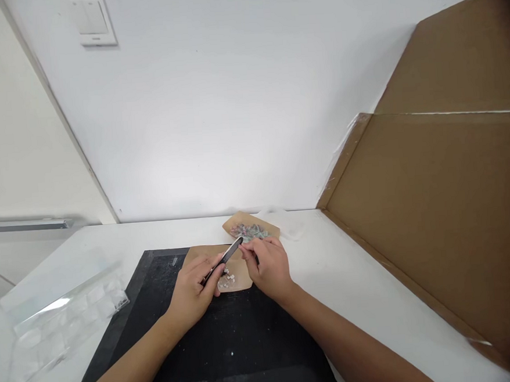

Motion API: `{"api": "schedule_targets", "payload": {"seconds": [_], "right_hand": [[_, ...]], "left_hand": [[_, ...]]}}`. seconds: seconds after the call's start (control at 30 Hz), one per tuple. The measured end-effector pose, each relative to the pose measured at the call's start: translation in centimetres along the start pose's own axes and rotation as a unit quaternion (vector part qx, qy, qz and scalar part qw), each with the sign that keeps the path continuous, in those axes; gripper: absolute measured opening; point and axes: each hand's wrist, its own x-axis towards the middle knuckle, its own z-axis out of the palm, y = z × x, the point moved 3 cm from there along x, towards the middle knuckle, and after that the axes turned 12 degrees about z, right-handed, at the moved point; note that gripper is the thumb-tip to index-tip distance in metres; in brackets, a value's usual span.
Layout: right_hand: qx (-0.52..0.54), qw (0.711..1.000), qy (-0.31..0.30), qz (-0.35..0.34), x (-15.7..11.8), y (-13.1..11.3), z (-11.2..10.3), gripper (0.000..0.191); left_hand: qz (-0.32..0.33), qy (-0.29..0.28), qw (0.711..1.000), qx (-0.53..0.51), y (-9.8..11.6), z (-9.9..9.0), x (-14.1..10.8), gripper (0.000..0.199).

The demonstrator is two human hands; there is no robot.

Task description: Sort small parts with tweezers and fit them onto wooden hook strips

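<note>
My left hand [200,282] is closed around a slim black bar [231,252] with a pale, shiny edge; its exact kind is unclear. The bar slants up to the right over a brown paper tray [198,253] holding small white bits [227,279]. At the bar's upper end, my right hand [269,265] has its thumb and fingers pinched together. Anything between those fingertips is too small or hidden to make out. Just behind the right hand lies a second brown tray [239,220] with a heap of small coloured pieces [250,232].
Beneath my hands a black mat [231,344] covers part of the white table [340,278]. A clear compartment box [67,326] lies at the left with its lid raised. Large cardboard panels [439,201] stand along the right. The white wall [223,112] closes off the back.
</note>
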Motion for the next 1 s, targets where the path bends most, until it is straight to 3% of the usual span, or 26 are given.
{"api": "schedule_targets", "payload": {"seconds": [0.2, 0.43, 0.63, 0.87, 1.0], "right_hand": [[0.022, 0.997, -0.043, -0.053, -0.9, -1.8, 0.4, 0.020], [0.009, 1.000, 0.007, -0.004, -0.1, 0.0, -0.1, 0.016], [0.029, 0.998, -0.036, -0.042, -0.7, -1.3, 0.4, 0.017], [0.000, 1.000, 0.007, -0.012, -0.3, -0.3, 0.2, 0.018], [0.021, 1.000, -0.003, -0.012, -0.5, -0.5, 0.3, 0.018]], "left_hand": [[0.001, 0.002, 1.000, -0.006, 0.3, -0.1, 0.2, 0.030], [-0.017, -0.006, 1.000, -0.016, 0.1, 0.1, 0.0, 0.027], [-0.020, -0.009, 1.000, -0.011, 0.0, 0.1, 0.1, 0.027], [-0.018, -0.008, 1.000, -0.009, -0.2, 0.2, -0.1, 0.031], [-0.016, -0.005, 1.000, -0.008, 0.0, 0.1, 0.0, 0.027]]}}
